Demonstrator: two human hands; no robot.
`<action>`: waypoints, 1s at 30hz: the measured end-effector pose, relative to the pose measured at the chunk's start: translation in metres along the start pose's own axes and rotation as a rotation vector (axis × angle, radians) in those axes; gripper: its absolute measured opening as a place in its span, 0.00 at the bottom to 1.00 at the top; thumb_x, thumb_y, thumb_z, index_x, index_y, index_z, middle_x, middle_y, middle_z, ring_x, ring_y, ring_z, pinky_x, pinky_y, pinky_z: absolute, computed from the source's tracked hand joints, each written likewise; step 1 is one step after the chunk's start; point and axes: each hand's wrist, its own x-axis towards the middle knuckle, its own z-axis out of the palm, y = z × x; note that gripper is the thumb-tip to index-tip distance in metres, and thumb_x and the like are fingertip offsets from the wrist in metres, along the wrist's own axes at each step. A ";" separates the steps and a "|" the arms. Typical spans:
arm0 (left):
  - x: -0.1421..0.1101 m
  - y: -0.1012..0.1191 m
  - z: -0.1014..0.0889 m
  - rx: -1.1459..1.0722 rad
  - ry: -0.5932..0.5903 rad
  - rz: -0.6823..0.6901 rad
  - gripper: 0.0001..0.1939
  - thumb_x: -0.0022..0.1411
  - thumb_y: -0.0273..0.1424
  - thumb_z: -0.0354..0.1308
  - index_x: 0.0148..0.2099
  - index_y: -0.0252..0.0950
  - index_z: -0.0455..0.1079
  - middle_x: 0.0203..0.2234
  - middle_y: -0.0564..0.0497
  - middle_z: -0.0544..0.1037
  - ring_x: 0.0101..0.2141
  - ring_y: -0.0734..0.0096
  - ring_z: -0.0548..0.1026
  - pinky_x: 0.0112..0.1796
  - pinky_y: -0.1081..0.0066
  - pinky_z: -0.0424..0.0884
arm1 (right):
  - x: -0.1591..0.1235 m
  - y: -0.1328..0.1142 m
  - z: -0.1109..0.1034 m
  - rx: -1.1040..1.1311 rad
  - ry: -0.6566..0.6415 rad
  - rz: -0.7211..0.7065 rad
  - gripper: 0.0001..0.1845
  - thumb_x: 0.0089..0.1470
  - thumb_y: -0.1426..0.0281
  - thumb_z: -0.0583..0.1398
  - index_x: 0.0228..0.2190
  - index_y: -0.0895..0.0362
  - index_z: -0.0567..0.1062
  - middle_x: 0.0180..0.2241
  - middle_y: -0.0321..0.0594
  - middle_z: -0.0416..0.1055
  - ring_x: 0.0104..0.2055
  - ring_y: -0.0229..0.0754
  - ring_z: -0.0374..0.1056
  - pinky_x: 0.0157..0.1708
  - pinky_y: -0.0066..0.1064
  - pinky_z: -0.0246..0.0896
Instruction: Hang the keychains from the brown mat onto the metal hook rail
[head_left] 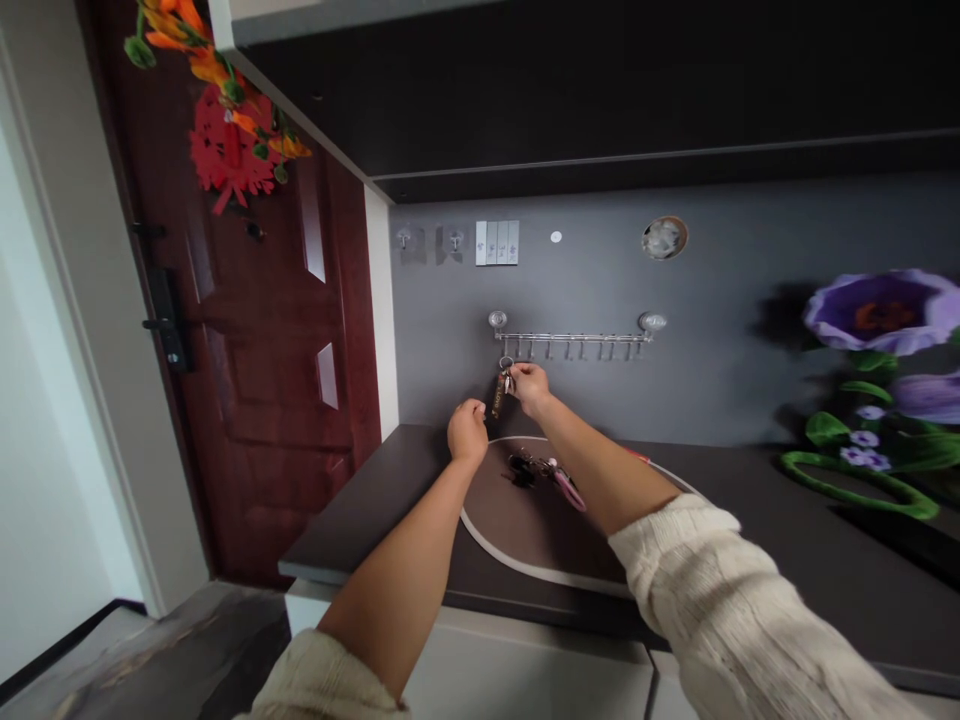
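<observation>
A bunch of keys with a dark lettered strap (499,394) hangs from its metal ring (506,363) at the left end of a hook rail (574,338) on the grey wall. Whether the ring sits on the hook is too small to tell. My right hand (531,387) is closed, pinching the keys just under the ring. Just left of the strap's lower part is my left hand (468,428), its fingers curled; what they hold, if anything, is hidden. Below both hands, another bunch of keys (523,468) with a pink strap (570,490) lies on a brown mat (517,540).
The mat lies on a dark countertop (375,500) under a black overhead cabinet (600,90). Purple fabric flowers (885,310) stand at the right. Two clear wall hooks (454,241) and a switch panel (497,243) are above the rail. A dark red door (262,400) is at the left.
</observation>
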 end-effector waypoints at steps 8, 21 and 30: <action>-0.003 -0.010 0.006 -0.137 -0.160 0.052 0.08 0.55 0.28 0.48 0.32 0.34 0.69 0.26 0.49 0.73 0.28 0.73 0.69 0.33 0.72 0.62 | -0.021 -0.005 -0.022 -0.029 -0.025 0.102 0.07 0.46 0.79 0.53 0.29 0.57 0.61 0.21 0.33 0.65 0.22 0.31 0.65 0.29 0.26 0.64; -0.016 -0.010 0.001 -0.099 -0.597 0.056 0.07 0.49 0.28 0.55 0.30 0.30 0.71 0.21 0.51 0.72 0.23 0.77 0.65 0.30 0.74 0.61 | -0.074 0.026 -0.083 -0.704 -0.333 -0.165 0.05 0.44 0.75 0.56 0.28 0.60 0.71 0.25 0.38 0.69 0.25 0.32 0.62 0.30 0.26 0.58; -0.016 -0.014 0.000 -0.103 -0.725 0.064 0.05 0.47 0.27 0.55 0.28 0.30 0.71 0.21 0.52 0.73 0.23 0.77 0.66 0.29 0.74 0.60 | -0.080 0.031 -0.085 -1.007 -0.463 -0.358 0.11 0.46 0.76 0.55 0.33 0.58 0.74 0.32 0.40 0.72 0.34 0.37 0.66 0.36 0.27 0.57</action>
